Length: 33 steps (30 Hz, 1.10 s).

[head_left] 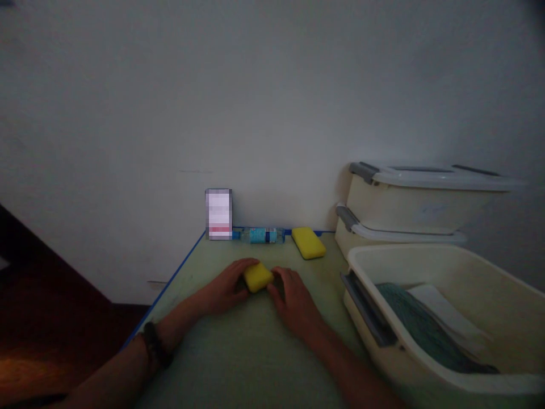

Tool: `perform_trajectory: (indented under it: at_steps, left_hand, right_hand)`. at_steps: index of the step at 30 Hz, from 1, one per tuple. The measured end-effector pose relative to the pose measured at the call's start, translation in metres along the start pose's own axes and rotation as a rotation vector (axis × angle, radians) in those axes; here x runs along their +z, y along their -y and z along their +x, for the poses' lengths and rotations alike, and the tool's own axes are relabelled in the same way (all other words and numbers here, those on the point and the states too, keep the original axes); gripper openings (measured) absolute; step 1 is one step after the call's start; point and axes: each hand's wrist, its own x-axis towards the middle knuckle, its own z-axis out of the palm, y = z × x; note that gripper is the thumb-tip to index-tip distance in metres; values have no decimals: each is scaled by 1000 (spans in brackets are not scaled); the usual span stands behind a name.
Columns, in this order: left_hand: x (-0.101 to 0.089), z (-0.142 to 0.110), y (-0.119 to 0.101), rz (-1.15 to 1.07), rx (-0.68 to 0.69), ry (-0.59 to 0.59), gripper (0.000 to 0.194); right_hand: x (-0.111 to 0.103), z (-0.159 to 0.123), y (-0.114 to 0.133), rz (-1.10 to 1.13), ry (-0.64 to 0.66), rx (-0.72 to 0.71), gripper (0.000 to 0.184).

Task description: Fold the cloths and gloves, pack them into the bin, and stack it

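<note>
A small yellow sponge (pixel 258 277) is held between my two hands over the tabletop. My left hand (pixel 227 287) grips its left end, with the fingers along the far side and the thumb nearer me. At the right corner, the thumb and fingers of my right hand (pixel 293 295) close on the sponge. A second yellow sponge (pixel 308 243) lies beyond my right hand, near the wall. To its left, a clear plastic bottle (pixel 263 235) with a blue label rests on its side.
A phone (pixel 218 214) with a blurred screen leans against the wall at the back left. On the right stands an open cream bin (pixel 355 309) holding green netting (pixel 419 321) and a white item (pixel 447 309). Lidded bins (pixel 409 199) are stacked behind it. The table (pixel 238 358) has a blue edge.
</note>
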Motion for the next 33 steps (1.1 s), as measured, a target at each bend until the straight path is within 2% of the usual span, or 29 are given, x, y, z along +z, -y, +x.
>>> perform_trajectory:
  at_steps: [4,7,9,13,14,17,18,22,27,33]
  left_hand:
    - [1,6,-10,-12,-127,-91,37]
    - [-1,10,-16,-51,-277,-150,32]
    - [-2,11,-18,-38,-306,-187,29]
    - [-1,9,-21,-95,-201,-223,24]
    - [-1,9,-22,-131,-168,-222,29]
    - [1,8,-22,-170,-91,-211,60]
    - [1,8,-21,-157,-69,-206,64]
    - [2,8,-20,-98,-6,-199,53]
    - [2,7,-23,-62,5,-263,43]
    - [2,7,-23,-32,-1,-376,40]
  right_hand:
    - [-1,0,3,79,-31,-29,33]
    - [-1,-1,4,175,-50,-58,45]
    - [0,-1,4,219,-48,-44,49]
    - [-2,1,3,301,-65,43,48]
    - [-3,2,4,320,-74,62,46]
    - [-6,4,5,357,-110,108,39]
    - [-7,5,5,362,-116,111,38]
    - [-9,6,4,385,-68,99,30]
    - [-7,4,5,357,-54,79,29]
    - [-5,0,7,380,-49,17,45]
